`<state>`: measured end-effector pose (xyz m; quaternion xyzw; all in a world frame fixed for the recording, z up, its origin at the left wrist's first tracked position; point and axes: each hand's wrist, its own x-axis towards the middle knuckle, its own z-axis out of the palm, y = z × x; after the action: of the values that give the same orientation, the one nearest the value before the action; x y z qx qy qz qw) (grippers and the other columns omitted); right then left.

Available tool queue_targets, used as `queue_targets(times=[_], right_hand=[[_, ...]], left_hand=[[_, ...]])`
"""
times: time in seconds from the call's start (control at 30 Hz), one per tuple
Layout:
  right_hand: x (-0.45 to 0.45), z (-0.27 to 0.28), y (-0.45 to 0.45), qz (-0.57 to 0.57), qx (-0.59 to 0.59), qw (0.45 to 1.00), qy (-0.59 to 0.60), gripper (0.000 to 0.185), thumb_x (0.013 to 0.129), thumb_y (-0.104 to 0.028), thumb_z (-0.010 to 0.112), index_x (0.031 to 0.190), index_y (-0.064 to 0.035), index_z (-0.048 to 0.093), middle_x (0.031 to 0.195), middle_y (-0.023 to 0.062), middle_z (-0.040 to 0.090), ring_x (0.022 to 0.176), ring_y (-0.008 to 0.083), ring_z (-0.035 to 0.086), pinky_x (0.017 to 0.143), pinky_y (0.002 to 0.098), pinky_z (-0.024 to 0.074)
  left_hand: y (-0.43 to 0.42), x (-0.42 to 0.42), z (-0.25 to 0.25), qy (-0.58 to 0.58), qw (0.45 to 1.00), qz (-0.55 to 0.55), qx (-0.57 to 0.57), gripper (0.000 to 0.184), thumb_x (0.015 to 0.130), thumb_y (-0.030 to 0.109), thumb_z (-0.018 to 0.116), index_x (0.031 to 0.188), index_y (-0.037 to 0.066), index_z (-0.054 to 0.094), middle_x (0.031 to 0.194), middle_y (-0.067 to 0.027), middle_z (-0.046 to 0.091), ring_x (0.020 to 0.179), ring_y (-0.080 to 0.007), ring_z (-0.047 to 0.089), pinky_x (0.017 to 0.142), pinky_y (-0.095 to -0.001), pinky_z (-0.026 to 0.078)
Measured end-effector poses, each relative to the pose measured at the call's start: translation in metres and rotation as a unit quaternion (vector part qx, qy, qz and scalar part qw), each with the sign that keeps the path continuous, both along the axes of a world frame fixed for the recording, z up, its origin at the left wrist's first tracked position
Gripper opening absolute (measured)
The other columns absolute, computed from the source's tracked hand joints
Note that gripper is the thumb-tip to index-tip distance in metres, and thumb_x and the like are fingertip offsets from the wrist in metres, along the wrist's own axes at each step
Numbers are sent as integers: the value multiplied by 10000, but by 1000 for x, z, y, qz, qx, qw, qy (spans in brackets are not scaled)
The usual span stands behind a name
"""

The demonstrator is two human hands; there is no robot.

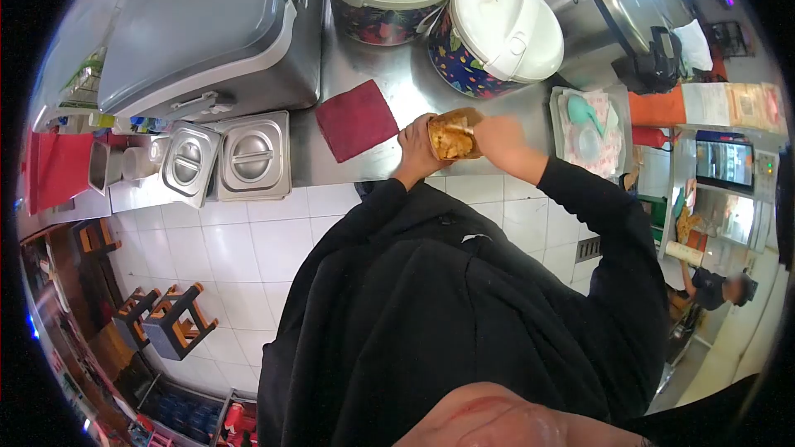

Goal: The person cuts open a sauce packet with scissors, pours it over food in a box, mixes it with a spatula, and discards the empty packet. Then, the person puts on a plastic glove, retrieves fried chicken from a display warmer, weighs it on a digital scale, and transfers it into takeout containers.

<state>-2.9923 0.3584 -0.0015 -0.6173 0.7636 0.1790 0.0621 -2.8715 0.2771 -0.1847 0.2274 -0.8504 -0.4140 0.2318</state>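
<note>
A small brown container (452,137) filled with golden-brown food stands near the front edge of the steel counter. Wrapped against its left side is my left hand (419,146), holding it. My right hand (499,142) is at the container's right rim, blurred by motion, its fingers closed. Whatever it may hold is too smeared to make out. A dark red cloth (357,120) lies flat on the counter just left of my left hand.
Behind the hands stand two white-lidded rice cookers (505,29). Lidded steel pans (253,155) and a large grey box (199,25) are at left. A tray (609,153) with a turquoise scoop lies right, below a steel Miyako vessel (592,25). Another person (714,288) is far right.
</note>
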Motion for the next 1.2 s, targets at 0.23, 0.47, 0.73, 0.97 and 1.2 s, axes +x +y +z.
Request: queue_targets(times=[0.23,0.47,0.73,0.97,1.2], right_hand=[[-3,-60,0,81,12,996,24,100,723,-118,615,685,-86,701,670,118,659,617,259,665,521,396,502],[-7,16,-18,5,109,994,-5,103,709,-181,647,726,-103,712,735,106,684,682,258,678,557,408,508],[-16,-17,-22,-109,91,989,-45,137,747,-169,634,813,-93,726,827,118,704,748,260,691,606,379,537],[-4,-18,-18,-124,41,991,-28,135,744,-143,608,791,-79,717,812,129,699,752,282,688,618,403,535],[9,-12,-10,-93,48,993,-46,123,736,-184,629,763,-105,720,755,106,692,704,248,676,577,388,519]], left_hand=[[3,-1,-1,-18,1000,11,7,1025,491,424,870,1312,120,336,1225,-70,443,1168,-274,388,939,-429,264],[0,0,2,-17,1000,-3,18,1021,494,427,873,1310,126,338,1215,-71,442,1165,-282,381,956,-437,255],[6,-5,2,-50,998,22,12,949,497,304,857,1275,124,344,1206,-68,428,1150,-280,368,929,-432,250],[12,-4,1,-19,999,33,-22,952,505,311,851,1274,116,325,1198,-71,422,1144,-281,366,928,-441,242],[19,-6,-9,-14,996,69,-54,969,514,375,855,1268,91,315,1209,-85,410,1145,-293,365,932,-452,241]])
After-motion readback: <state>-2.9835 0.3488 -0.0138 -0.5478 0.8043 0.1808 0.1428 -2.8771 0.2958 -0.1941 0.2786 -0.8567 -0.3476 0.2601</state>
